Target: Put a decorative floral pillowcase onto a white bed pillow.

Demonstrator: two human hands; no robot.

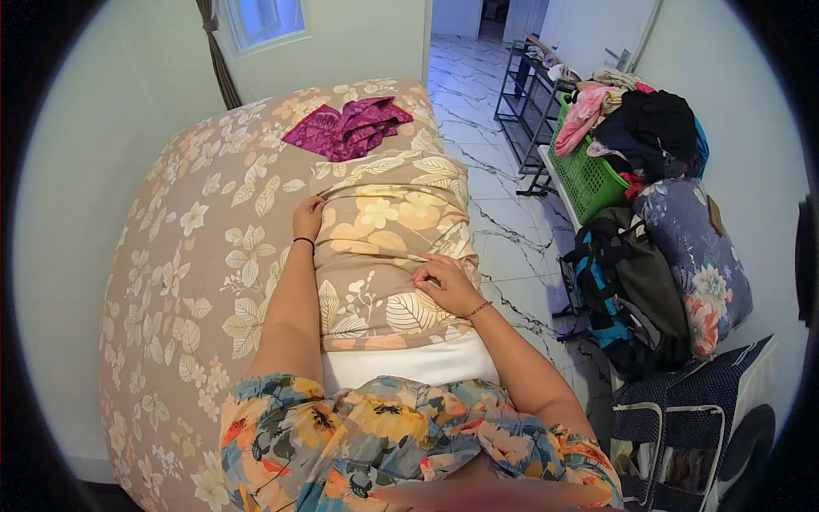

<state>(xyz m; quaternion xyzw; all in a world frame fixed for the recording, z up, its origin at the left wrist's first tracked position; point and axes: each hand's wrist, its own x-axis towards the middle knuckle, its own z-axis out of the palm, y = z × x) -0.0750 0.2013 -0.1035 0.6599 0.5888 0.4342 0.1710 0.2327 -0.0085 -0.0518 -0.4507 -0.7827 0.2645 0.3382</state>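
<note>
A white pillow (409, 366) lies on the bed, most of it inside a beige floral pillowcase (384, 256); its white end shows nearest me. At the pillowcase's left edge, near its far end, my left hand (309, 217) has its fingertips bent against the fabric. My right hand (448, 285) rests on the right part of the pillowcase, fingers curled on the cloth; whether it pinches a fold cannot be told. Beyond the pillow, a crumpled magenta patterned cloth (349, 128) lies on the matching floral bedsheet (192, 288).
Right of the bed runs a marble-patterned floor (505, 224). Along the right wall stand a black metal rack (528, 109), a green plastic basket (585, 173) heaped with clothes, a backpack (633, 288), a blue floral bundle (697, 256) and a dotted fabric organizer (684, 416).
</note>
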